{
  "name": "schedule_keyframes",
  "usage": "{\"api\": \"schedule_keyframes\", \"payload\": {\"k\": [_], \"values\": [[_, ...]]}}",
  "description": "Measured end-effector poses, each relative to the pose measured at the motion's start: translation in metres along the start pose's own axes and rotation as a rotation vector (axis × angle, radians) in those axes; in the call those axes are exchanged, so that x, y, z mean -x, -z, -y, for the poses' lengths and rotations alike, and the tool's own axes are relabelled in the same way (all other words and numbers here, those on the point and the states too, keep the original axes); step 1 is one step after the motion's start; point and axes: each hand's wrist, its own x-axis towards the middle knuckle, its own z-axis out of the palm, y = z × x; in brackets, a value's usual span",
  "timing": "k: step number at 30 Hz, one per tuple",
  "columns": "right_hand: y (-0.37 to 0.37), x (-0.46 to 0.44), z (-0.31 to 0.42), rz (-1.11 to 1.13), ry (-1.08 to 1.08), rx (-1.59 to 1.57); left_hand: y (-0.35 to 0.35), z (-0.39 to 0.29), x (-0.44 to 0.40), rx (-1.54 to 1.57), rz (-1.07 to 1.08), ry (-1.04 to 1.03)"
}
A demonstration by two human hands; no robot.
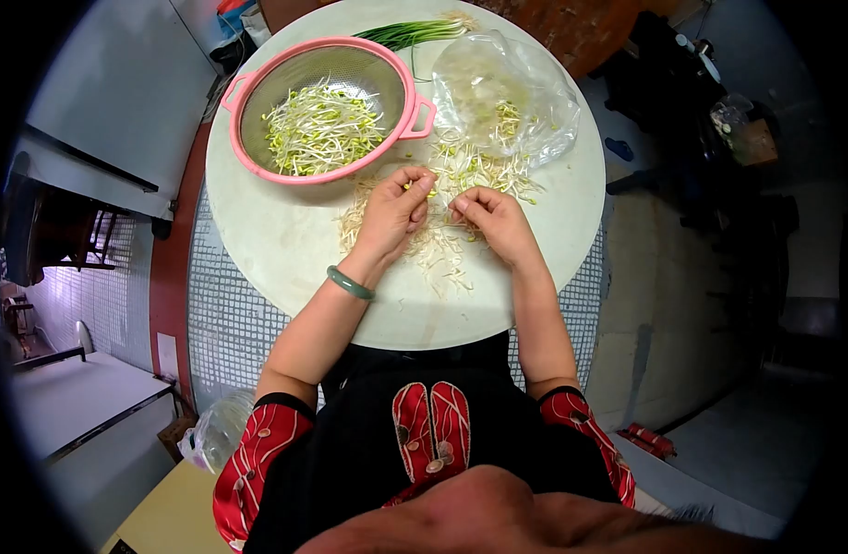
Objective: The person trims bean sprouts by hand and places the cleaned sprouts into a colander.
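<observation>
My left hand (393, 214), with a green bangle at its wrist, is closed in a pinch on a bean sprout whose yellow-green head shows at the fingertips. Close on its right, my right hand (493, 220) has thumb and forefinger pressed together; what they hold is too small to name. Under and between both hands lie thin pale root scraps (433, 254). Just beyond them is a loose pile of bean sprouts (484, 170), partly at the mouth of a clear plastic bag (544, 106). A pink-rimmed metal strainer (248, 148) at the upper left holds a heap of sprouts (320, 129).
Green onions (410, 33) lie at the far edge of the round white table (276, 249). The strainer's right handle reaches toward the bag. A brown table (571, 28) stands beyond. A blue slipper (619, 149) is on the floor at the right.
</observation>
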Motion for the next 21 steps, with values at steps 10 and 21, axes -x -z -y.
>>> {"api": "schedule_keyframes", "payload": {"k": [10, 21], "values": [[0.025, -0.06, 0.0, -0.457, 0.236, 0.971, 0.008, -0.11, -0.017, -1.536, -0.201, -0.767], [0.027, -0.042, 0.011, -0.365, 0.051, 0.715, 0.001, -0.098, -0.004, -1.497, -0.209, -1.158]]}}
